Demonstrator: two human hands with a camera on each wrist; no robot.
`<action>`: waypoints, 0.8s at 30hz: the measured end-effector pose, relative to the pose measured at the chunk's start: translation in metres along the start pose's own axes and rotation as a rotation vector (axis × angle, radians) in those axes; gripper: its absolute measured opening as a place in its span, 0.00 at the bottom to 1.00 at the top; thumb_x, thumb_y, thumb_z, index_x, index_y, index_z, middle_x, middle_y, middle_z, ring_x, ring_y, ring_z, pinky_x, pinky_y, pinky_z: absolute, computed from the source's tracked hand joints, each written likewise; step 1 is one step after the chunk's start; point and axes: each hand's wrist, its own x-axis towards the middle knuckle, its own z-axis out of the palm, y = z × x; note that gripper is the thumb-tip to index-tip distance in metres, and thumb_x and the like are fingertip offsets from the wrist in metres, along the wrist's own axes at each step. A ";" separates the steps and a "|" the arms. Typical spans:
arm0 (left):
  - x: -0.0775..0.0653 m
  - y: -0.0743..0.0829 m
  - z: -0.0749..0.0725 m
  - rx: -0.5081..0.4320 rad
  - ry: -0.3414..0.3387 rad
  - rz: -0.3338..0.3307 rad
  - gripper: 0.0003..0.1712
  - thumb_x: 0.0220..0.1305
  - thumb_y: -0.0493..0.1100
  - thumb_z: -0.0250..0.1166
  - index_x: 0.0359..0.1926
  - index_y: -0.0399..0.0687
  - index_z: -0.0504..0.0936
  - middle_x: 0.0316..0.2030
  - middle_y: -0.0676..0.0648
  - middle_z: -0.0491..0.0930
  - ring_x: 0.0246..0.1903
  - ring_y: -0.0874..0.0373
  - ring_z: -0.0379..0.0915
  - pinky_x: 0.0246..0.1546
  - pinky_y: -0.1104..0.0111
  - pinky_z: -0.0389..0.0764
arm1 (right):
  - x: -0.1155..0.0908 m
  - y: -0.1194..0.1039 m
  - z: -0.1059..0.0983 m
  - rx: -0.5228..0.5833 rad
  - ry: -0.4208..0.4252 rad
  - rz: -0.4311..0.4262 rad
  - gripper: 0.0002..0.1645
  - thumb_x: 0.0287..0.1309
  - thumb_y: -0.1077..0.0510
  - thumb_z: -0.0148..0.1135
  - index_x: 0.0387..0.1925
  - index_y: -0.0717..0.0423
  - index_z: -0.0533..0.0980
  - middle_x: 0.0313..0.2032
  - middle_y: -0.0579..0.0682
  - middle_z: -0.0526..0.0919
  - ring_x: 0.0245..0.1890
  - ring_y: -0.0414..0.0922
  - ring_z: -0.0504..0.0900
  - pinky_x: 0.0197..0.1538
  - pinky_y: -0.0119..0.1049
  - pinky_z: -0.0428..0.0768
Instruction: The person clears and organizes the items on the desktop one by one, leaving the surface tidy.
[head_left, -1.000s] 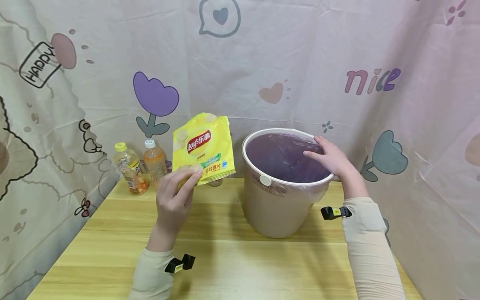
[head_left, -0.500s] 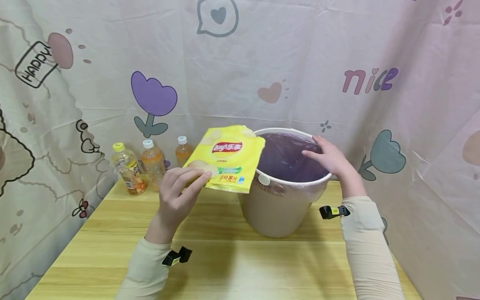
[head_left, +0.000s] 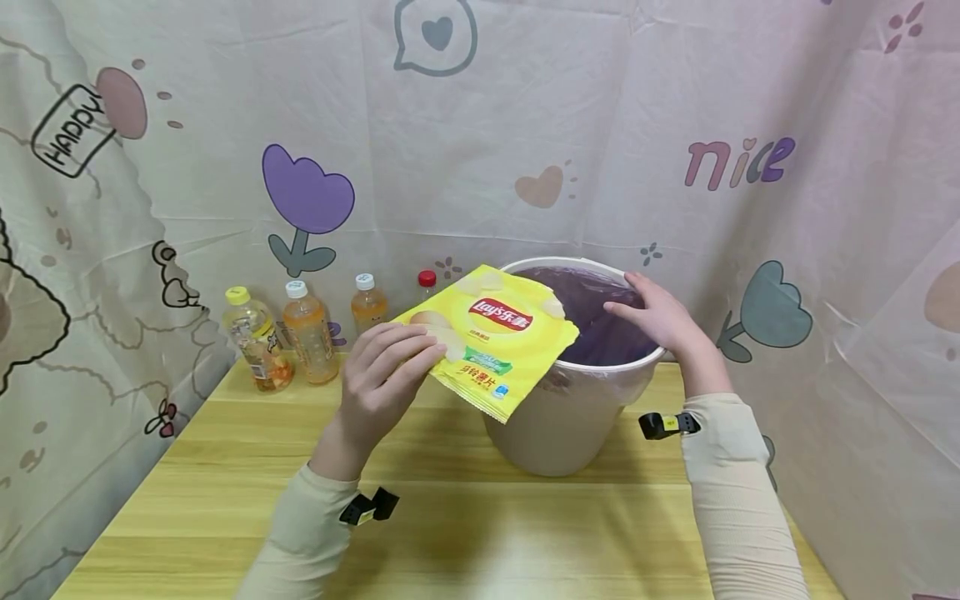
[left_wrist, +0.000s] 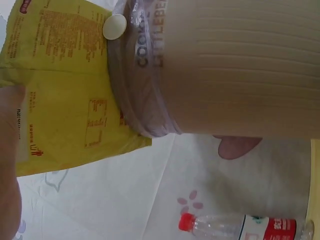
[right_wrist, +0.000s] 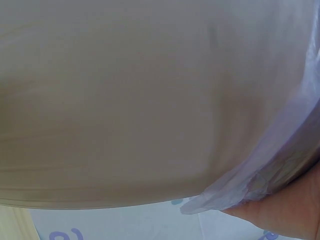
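My left hand (head_left: 386, 367) pinches a yellow Lay's potato chip bag (head_left: 495, 321) by its left edge, thumb beneath and fingers on top. In the head view the bag is tilted and overlaps the front left rim of a beige trash can (head_left: 555, 437). Its printed back shows in the left wrist view, beside the can's lined rim. A translucent purple liner (head_left: 577, 321) covers the can's inside and folds over the rim. My right hand (head_left: 667, 312) holds the can's right rim, thumb on the inner side; most of its fingers are hidden behind the rim.
At the back left of the wooden table (head_left: 225, 508) stand a yellow-capped bottle (head_left: 258, 342), two white-capped orange drink bottles, (head_left: 309, 333) and a red-capped bottle (left_wrist: 235, 227), mostly behind the chip bag. A printed cloth (head_left: 450, 167) hangs behind and along both sides.
My left hand has carried the chip bag rightward and lower, over the can's left rim, turning it clockwise. More bottles show behind it. My right hand stays at the rim.
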 end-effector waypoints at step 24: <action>0.008 0.000 0.031 -0.001 -0.252 -0.198 0.12 0.67 0.38 0.60 0.49 0.43 0.84 0.47 0.44 0.85 0.53 0.44 0.78 0.60 0.50 0.72 | -0.002 -0.001 0.002 0.020 -0.011 0.028 0.51 0.65 0.34 0.49 0.77 0.56 0.44 0.76 0.63 0.44 0.76 0.64 0.43 0.72 0.67 0.46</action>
